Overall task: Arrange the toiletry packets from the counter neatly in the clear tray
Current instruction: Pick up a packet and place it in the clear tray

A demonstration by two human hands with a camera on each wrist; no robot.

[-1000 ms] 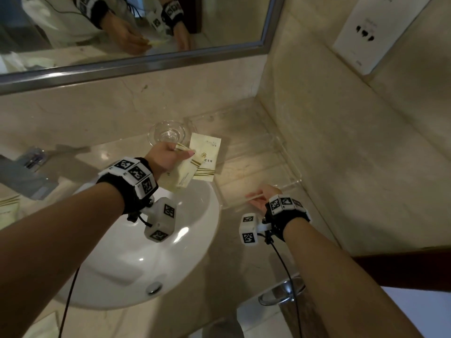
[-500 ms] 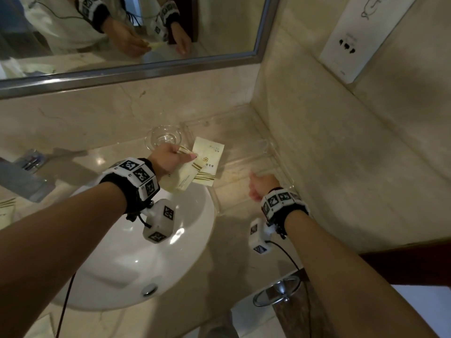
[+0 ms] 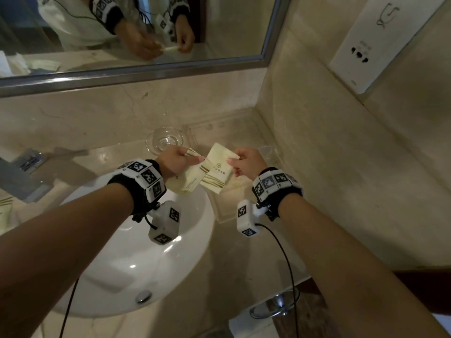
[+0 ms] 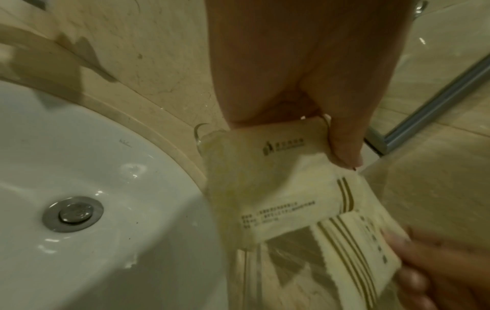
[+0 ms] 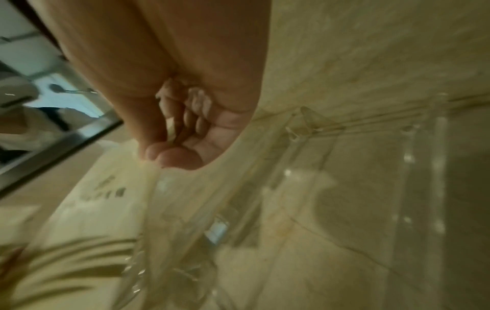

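Note:
Over the gap between sink and tray, my left hand (image 3: 194, 159) grips a small fan of cream toiletry packets (image 3: 185, 182) with gold stripes. My right hand (image 3: 231, 162) pinches the upper right corner of the front packet (image 3: 216, 170), which carries a small logo. Seen from the left wrist, the left thumb presses on the packets (image 4: 265, 188) and the right fingers (image 4: 437, 272) hold the striped one. The right wrist view, blurred, has my right fingertips (image 5: 169, 156) on that packet (image 5: 106, 199) above the clear tray (image 5: 344, 188). The tray (image 3: 220, 217) lies on the counter below my right hand.
A white sink basin (image 3: 136, 259) sits under my left forearm, a small glass dish (image 3: 164, 141) behind the hands, a faucet (image 3: 22, 172) at the left. More packets (image 3: 5, 208) lie at the far left edge. Wall and mirror enclose the corner; a towel ring (image 3: 275, 306) hangs below.
My right hand has left the tray's front edge, risen toward the left hand and taken hold of the front packet. The left hand has stayed in place with its packets.

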